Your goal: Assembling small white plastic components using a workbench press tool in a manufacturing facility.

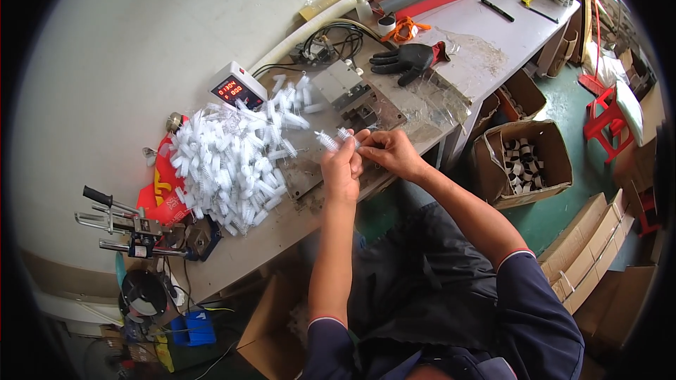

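Both hands meet over the workbench [451, 42] edge, pinching small white ribbed plastic pieces [331, 141] between their fingertips: the left hand [341, 169] closes on one piece pointing away to its left, the right hand [394, 153] closes on the other end. Just left of the grip lies a heap of white pieces [232, 162]; beyond it a small metal fixture [348, 91], farther off a black glove [407, 60].

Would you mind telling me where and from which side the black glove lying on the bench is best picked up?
Probably by its red cuff, coming from the far right. The black glove lies flat with its digits spread toward the left, so the cuff is the one bunched, narrow end that fingers can pinch. That side faces bare bench, while the metal fixture crowds the fingertip side.
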{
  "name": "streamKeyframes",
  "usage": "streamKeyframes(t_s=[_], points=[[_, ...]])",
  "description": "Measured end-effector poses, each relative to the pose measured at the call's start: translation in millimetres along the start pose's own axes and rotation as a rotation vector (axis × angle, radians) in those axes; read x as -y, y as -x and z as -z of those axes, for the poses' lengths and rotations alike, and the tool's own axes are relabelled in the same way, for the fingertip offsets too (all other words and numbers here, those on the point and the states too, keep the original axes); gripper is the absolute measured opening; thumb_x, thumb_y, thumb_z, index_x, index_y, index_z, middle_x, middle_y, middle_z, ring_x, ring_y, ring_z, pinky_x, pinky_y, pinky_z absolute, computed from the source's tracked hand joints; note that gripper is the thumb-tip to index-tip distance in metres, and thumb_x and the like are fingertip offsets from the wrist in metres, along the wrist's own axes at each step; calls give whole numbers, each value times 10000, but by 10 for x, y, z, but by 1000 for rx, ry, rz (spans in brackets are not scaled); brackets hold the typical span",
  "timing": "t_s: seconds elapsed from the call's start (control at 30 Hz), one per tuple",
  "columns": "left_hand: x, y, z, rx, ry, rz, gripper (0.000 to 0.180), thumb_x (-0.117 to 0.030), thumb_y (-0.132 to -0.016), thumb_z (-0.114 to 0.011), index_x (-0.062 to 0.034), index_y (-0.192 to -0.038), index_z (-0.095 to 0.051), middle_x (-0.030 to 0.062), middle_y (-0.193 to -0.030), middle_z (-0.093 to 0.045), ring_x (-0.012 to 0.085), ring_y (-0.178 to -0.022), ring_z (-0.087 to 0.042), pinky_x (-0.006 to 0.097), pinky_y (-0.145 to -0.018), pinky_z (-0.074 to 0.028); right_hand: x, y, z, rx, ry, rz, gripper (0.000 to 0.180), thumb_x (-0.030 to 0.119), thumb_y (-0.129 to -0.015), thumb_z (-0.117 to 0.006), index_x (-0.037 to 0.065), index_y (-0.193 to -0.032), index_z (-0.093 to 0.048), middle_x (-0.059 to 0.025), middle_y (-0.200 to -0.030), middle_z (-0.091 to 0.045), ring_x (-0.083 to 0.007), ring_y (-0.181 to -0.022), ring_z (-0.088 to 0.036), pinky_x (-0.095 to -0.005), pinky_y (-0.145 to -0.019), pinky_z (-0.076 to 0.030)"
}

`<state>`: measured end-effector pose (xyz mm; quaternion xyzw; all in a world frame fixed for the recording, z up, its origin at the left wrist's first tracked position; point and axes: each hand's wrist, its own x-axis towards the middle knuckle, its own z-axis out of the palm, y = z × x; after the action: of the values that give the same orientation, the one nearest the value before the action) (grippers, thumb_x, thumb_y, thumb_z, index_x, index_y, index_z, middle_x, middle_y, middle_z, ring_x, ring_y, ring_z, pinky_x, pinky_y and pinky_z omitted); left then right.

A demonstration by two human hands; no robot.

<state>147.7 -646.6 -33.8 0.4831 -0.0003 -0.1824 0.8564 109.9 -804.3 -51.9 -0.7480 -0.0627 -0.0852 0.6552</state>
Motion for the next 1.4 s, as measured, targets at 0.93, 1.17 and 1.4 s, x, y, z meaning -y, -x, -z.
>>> streamKeyframes(t_s=[0.93, 1.17, 1.4], points=[[4, -539, 566, -368, -784, -712, 179, -103, -1062, -528, -48, -1173, -658, 3, -863, -689, 44, -605, -464, 246, -567, -400, 11, -290, -180, -400, 677, -159, 191, 238, -791, -712, 50, -805, -745, -172, -740, -714, -358, -735, -720, -436, -722, -562], [-16, -493, 517, -381, -772, -685, 178, -24, -1021, -528, -32, -1153, -647, 92, -868, -730, 223, -791, -693, 367, -746, -519, -42, -314, -245, -458, 668, -112, 191, 238, -791, -690, 52, -782, -733, -194, -740, -706, -401, -758, -706, -476, -740, -557], [-38, -478, 519, -427, -932, -935, 305, 130, -885, -530, -9, -1136, -634, 175, -1048, -667, 361, -957, -652, 427, -854, -531, -50, -324, -297, -489, 668, -83, 179, 227, -784, -689, 53, -754, -713, -188, -718, -697, -397, -733, -702, -469, -715, -556]])
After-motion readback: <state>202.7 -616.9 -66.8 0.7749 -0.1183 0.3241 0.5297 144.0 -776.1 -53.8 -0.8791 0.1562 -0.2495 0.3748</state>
